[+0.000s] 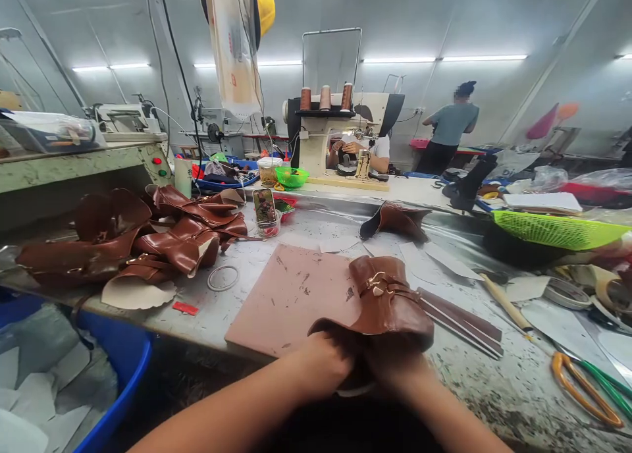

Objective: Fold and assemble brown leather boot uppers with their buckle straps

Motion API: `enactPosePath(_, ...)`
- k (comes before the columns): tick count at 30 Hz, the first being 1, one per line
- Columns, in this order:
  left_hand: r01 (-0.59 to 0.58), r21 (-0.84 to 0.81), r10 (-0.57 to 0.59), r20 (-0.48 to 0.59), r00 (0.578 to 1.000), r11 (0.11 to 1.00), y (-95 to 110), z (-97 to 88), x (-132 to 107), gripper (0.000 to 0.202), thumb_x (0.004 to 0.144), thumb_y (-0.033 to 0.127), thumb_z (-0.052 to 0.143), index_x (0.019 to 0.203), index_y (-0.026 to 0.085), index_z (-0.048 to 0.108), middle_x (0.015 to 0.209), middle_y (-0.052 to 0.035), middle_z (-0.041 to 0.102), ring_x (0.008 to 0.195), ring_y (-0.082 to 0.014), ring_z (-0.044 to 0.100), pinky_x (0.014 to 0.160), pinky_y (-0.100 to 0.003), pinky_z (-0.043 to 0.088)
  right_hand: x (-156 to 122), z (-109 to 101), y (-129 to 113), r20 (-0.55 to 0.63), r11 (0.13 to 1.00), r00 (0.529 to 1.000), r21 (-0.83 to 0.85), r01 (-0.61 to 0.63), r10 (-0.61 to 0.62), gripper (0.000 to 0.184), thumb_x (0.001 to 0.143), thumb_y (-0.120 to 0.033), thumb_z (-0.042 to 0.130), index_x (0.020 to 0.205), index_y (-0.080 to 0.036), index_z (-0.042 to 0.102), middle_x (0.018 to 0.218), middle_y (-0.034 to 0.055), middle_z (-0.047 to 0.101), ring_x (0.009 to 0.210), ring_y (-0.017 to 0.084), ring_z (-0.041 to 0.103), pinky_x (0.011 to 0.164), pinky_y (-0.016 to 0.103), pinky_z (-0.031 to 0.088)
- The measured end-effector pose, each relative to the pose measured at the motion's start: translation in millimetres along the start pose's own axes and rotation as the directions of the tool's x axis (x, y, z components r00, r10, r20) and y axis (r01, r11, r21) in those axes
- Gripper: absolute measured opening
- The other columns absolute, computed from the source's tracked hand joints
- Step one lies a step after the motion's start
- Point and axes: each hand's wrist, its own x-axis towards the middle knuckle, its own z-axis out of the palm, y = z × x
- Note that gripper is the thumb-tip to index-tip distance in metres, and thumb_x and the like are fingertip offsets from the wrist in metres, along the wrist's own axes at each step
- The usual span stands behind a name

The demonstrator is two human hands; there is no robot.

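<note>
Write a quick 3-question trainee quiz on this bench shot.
1. True or false: both the left hand and the right hand hold the brown boot upper.
2. How many thread spools stand on the sewing machine at the back? A one, B three, C five.
3. Fill in: the scissors lie on the table to the person's own ___ of the boot upper.

Key: 1 true; 2 B; 3 right.
</note>
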Motion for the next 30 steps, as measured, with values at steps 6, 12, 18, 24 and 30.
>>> enactPosePath(6, 0.19, -0.197, -0.192, 0.005, 0.981, 0.962, 6.2, 3.7, -15.4, 0.07, 0.082, 0.058, 0.044, 0.123, 0.002, 0.048, 0.123, -0.0225, 0.053, 0.117, -0.0308, 0.048, 0.101, -0.042, 0.036, -60.0, -27.5, -19.8, 0.082, 0.978, 0.975, 0.057, 0.203, -0.207, 0.071, 0.067, -0.041, 0.065, 0.13, -0.015, 0.047, 0.136, 0.024, 0.039, 0.121, 0.042, 0.04, 0.089, 0.055, 0.044)
enactPosePath(12, 0.169, -0.191, -0.173, -0.004, 0.985, 0.967, 11.5, 7.8, -18.8, 0.042, 0.084, 0.032, 0.051, 0.126, 0.031, 0.048, 0.132, -0.0115, 0.048, 0.123, -0.0336, 0.042, 0.098, -0.052, 0.036, -81.1, -66.6, -10.8, 0.163, 0.92, 0.914, 0.198, 0.338, -0.371, 0.025, 0.081, -0.025, 0.051, 0.1, -0.024, 0.067, 0.117, 0.0087, 0.062, 0.111, 0.026, 0.056, 0.087, 0.037, 0.051)
enactPosePath(18, 0.157, -0.332, -0.266, -0.312, 0.912, 0.93, 9.1, -24.7, -13.9, 0.039, 0.088, 0.01, 0.035, 0.123, 0.019, 0.051, 0.12, -0.0082, 0.06, 0.112, -0.0193, 0.054, 0.094, -0.034, 0.045, -51.3, -75.0, 13.2, -0.26, 0.962, 0.931, -0.156, 0.222, -0.257, 0.037, 0.083, -0.008, 0.046, 0.118, -0.015, 0.055, 0.113, 0.0097, 0.064, 0.114, 0.025, 0.052, 0.107, 0.053, 0.021)
enactPosePath(24, 0.135, -0.542, -0.292, -0.214, 0.932, 0.829, 14.5, -98.3, -17.7, 0.033, 0.094, 0.028, 0.036, 0.124, 0.022, 0.049, 0.117, -0.004, 0.062, 0.107, -0.0151, 0.058, 0.091, -0.024, 0.045, -9.8, -115.5, 12.7, -0.489, 0.96, 0.832, -0.038, 0.278, -0.261, 0.02, 0.084, -0.007, 0.044, 0.08, -0.017, 0.06, 0.082, 0.0031, 0.068, 0.095, 0.018, 0.06, 0.109, 0.048, 0.019)
enactPosePath(30, 0.107, -0.279, -0.109, 0.008, 0.994, 0.954, 9.0, -142.9, 6.5, 0.024, 0.087, 0.022, 0.041, 0.095, 0.018, 0.063, 0.092, -0.0058, 0.069, 0.088, -0.0209, 0.063, 0.083, -0.032, 0.047, 17.2, -179.1, -10.9, -0.328, 0.749, 0.758, 0.182, 0.637, -0.564, 0.024, 0.086, -0.007, 0.038, 0.086, -0.02, 0.058, 0.078, -0.0026, 0.065, 0.103, 0.013, 0.054, 0.112, 0.041, 0.013)
